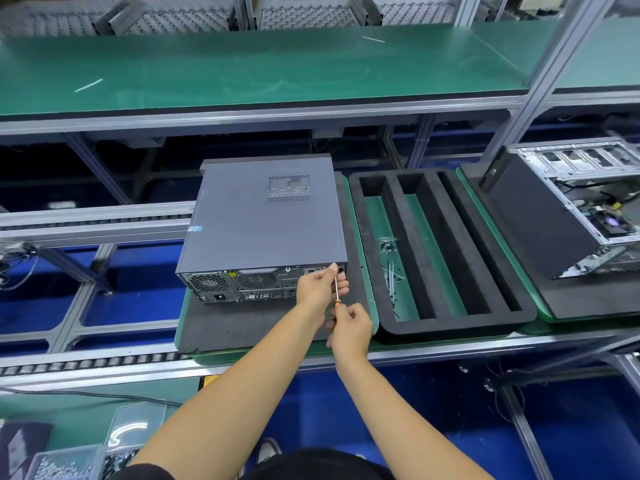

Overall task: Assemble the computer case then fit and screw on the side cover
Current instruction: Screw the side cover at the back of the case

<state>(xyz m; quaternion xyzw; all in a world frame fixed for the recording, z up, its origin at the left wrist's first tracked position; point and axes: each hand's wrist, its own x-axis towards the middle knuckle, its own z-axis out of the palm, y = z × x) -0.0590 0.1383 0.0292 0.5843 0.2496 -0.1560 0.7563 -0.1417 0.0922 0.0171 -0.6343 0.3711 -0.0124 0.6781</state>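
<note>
A grey computer case (pixel 263 223) lies flat on a black foam pad (pixel 242 327), its side cover (pixel 242 209) on top and its rear panel facing me. My left hand (pixel 320 284) pinches the thin shaft of a screwdriver (pixel 336 287) near the case's rear right corner, fingertips at the tip. My right hand (pixel 349 327) grips the orange handle just below. The tip and any screw there are hidden by my fingers.
A black foam tray (pixel 446 327) with long slots sits to the right, holding small screws and cable ties (pixel 389 261). Farther right stands an open case (pixel 575 209) with its internals showing. A green shelf (pixel 263 71) runs above; parts bins (pixel 65 462) lie lower left.
</note>
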